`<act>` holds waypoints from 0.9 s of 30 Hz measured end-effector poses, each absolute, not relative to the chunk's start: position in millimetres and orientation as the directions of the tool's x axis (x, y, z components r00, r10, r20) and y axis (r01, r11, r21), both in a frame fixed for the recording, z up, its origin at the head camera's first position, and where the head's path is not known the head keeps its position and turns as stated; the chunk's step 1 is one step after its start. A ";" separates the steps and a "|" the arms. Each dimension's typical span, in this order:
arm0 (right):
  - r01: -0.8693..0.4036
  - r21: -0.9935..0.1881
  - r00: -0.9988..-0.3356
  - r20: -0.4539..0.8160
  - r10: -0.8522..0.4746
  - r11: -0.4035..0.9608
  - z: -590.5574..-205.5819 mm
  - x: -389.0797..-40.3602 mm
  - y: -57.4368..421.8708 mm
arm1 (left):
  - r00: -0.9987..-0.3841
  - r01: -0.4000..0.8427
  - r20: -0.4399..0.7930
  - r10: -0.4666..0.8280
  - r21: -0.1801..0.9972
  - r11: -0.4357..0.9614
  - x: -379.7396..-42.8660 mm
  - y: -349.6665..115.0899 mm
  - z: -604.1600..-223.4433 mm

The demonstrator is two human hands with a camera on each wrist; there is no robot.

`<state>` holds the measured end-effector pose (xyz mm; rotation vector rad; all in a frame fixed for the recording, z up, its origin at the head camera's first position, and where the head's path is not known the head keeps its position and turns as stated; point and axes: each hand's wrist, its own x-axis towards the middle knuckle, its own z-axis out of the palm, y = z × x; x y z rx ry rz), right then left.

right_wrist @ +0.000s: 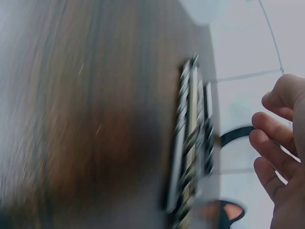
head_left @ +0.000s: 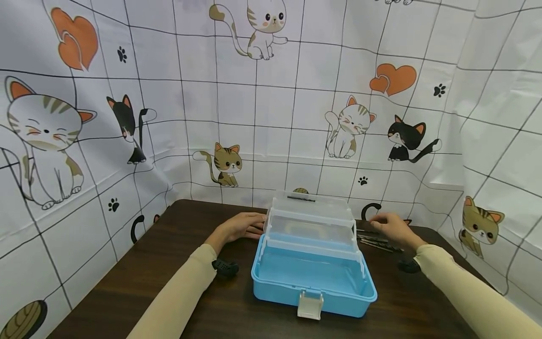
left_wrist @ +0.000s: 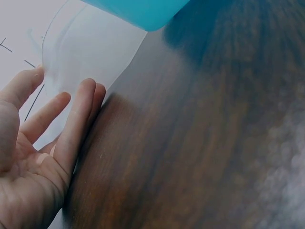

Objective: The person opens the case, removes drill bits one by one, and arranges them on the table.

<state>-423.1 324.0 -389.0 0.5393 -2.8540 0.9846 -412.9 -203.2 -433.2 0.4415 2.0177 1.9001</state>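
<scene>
A light blue plastic box (head_left: 277, 293) stands with its translucent lid (head_left: 311, 227) swung back, and its inside shows no contents. At the lid's left edge is my left hand (head_left: 239, 227); in the left wrist view its fingers (left_wrist: 76, 119) are extended beside the clear plastic, the lower ones along the tabletop. Several metal drill bits (head_left: 377, 242) lie together to the right of the lid; the right wrist view shows their spiral flutes (right_wrist: 183, 107). Just above and beside them hovers my right hand (head_left: 394, 230), its fingers loosely bent with nothing between them.
The dark wooden table (head_left: 203, 306) meets a white sheet (head_left: 271, 108) printed with cats and grid lines at its back and sides. A white latch (head_left: 310, 305) hangs at the box's front. A thin dark strip (head_left: 301, 198) shows at the lid's far edge.
</scene>
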 end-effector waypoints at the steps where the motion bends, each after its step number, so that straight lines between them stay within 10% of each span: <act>1: -0.359 -0.584 -0.933 0.190 -0.307 0.728 -386.3 -422.9 320.4 | -0.896 -0.003 -0.029 0.444 0.998 0.060 -413.2 -202.8 -433.5; 15: -0.591 -0.411 -0.801 0.404 -0.443 0.694 -326.7 -418.6 239.1 | -0.895 -0.009 -0.037 0.444 0.998 0.065 -415.2 -201.1 -437.3; 27: -0.669 -0.343 -0.744 0.324 -0.585 0.660 -302.9 -420.6 186.3 | -0.900 -0.009 -0.036 0.435 0.998 0.062 -415.0 -201.6 -436.0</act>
